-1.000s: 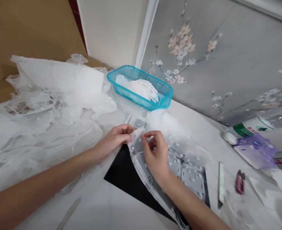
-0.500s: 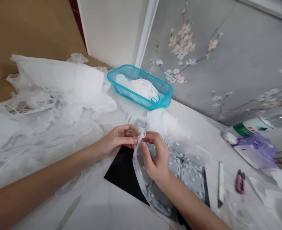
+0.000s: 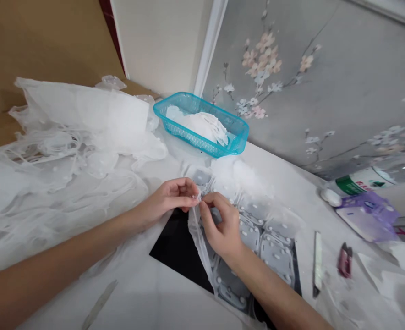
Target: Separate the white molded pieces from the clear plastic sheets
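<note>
A sheer white fabric sheet (image 3: 276,256), patterned with rounded panels and white dots, lies over a black board (image 3: 178,245). Thumb and fingers of my left hand (image 3: 177,197) pinch a narrow strip at the sheet's left edge. Against it, fingertips nearly meeting, my right hand (image 3: 221,222) pinches the same strip from the right. The small bit between the fingertips is mostly hidden. From there the strip runs down along the board. Just beyond my hands, a white clump of cut pieces (image 3: 240,174) rests on the sheet.
Behind stands a blue basket (image 3: 202,149) with white pieces inside. Heaped sheer offcuts (image 3: 51,192) cover the left side. At right lie a pale-handled cutter (image 3: 317,261), dark red thread snips (image 3: 344,261), a purple packet (image 3: 370,211) and a plastic bottle (image 3: 363,178).
The loop of strip that stood up between my fingertips is now drawn down and mostly covered. My right hand has shifted slightly left and its fingers have closed toward the left hand.
</note>
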Available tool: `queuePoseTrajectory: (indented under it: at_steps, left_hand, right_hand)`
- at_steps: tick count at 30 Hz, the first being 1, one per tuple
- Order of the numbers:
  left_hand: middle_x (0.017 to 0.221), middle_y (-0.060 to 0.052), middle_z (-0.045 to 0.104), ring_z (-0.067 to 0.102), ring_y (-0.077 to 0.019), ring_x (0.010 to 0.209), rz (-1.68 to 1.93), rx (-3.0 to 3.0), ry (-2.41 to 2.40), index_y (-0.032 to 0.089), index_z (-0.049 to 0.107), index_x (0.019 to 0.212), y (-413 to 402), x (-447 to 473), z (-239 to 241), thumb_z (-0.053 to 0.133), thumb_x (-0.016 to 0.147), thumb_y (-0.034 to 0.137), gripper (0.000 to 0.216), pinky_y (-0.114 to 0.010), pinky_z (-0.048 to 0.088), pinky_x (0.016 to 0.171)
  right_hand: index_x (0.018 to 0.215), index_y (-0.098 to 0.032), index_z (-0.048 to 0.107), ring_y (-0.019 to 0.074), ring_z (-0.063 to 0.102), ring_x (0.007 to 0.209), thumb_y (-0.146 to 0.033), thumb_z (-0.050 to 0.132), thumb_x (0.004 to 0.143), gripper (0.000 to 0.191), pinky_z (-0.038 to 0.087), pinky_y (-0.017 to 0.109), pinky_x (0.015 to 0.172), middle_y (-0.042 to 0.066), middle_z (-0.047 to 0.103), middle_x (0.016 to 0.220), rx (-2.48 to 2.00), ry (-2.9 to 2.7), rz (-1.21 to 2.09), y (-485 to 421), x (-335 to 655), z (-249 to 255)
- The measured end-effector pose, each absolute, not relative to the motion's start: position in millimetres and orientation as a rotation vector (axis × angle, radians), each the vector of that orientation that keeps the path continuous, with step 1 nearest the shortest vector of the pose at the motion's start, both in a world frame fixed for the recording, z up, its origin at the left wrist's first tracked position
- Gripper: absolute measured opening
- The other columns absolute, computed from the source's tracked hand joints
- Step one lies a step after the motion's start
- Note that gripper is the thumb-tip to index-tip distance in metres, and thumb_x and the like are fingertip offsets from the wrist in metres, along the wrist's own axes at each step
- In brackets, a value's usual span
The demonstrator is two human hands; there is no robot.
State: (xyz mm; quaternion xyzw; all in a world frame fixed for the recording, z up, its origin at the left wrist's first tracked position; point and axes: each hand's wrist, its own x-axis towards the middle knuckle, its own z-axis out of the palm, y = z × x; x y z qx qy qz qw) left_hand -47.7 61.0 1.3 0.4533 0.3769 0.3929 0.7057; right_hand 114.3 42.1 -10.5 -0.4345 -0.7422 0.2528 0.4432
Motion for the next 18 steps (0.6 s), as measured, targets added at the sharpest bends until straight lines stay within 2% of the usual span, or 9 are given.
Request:
queuePoseTrajectory:
  at_steps: [11, 18]
  left_hand:
    - [0.067, 0.004, 0.047, 0.040, -0.0074, 0.059, 0.871, 1.072, 0.787, 0.016, 0.051, 0.069, 62.3, -47.8, 1.8, 0.062, 0.070, 0.017, 0.011, -0.020, 0.032, 0.053]
    - [0.060, 0.006, 0.041, 0.037, -0.0067, 0.053, 0.874, 1.048, 0.837, 0.017, 0.045, 0.064, 61.4, -47.0, 5.6, 0.060, 0.065, 0.015, 0.015, -0.021, 0.028, 0.050]
  right_hand:
    - [0.073, -0.018, 0.051, 0.0109, 0.049, 0.062, -0.016, 0.045, 0.086, 0.014, 0.039, 0.024, 0.058, -0.001, 0.052, 0.066, -0.967, -1.875, 0.759, 43.9, 117.2, -10.5]
    - [0.071, -0.018, 0.050, 0.0109, 0.048, 0.059, -0.017, 0.045, 0.085, 0.015, 0.039, 0.024, 0.057, -0.001, 0.050, 0.064, -0.986, -1.862, 0.700, 43.1, 116.7, -8.5]
